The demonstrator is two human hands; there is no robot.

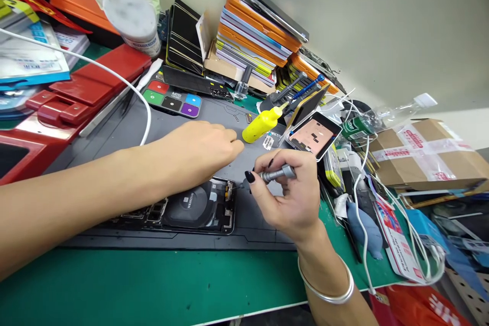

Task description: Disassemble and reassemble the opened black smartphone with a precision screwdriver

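Near the center of the frame, the opened phone [194,204] is lying face-down-looking on the gray mat [263,237], its right end sitting between the two hands. Right hand [298,198] is clamping the screwdriver [284,172] between thumb and fingers; its thin tip is pointing left, reaching the gold-colored part [227,191] by the phone's upper right corner. Whether the tip is touching or just hovering: can't tell.

For good handling, the tip should be meeting the small part squarely, the fingers turning or nudging lightly, with pressure going straight along the shaft; a slanting push could be slipping onto neighboring parts. The other hand should be steadying the frame without leaning on the inner parts.

Right wrist is rising from the lower right, bending toward center, palm partly facing the camera, a silver bangle [332,296] circling the forearm. Left forearm is crossing from the lower left, passing over the phone; left hand [194,150] is showing its back, fingers curling downward above the phone's upper edge. Its fingertips are hiding, so can't tell if they're pinching anything. Yellow bottle [262,125] is standing tilted-looking just beyond that hand; pink-surfaced tray [313,135] is sitting upper right of center.
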